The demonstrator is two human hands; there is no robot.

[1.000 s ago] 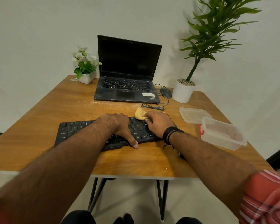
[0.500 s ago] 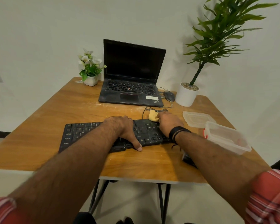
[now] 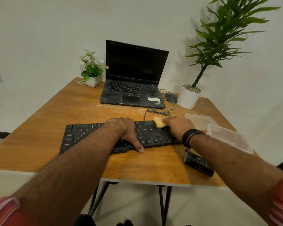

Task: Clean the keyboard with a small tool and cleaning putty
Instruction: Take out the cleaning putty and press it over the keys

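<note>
On the square wooden table (image 3: 39, 128), the flat black plastic keyboard (image 3: 91, 134) lies at six o'clock from the laptop, pinned by the left hand (image 3: 124, 129), fingers spread flat, likely to stop sliding. The right hand (image 3: 178, 126) grips the soft yellow putty lump (image 3: 158, 122), pressing it onto keys at the keyboard's one o'clock corner, presumably lifting dust.

Keyboard (image 3: 91, 136) on table (image 3: 55, 111); laptop (image 3: 132, 88) behind; containers (image 3: 227, 137) right.
</note>
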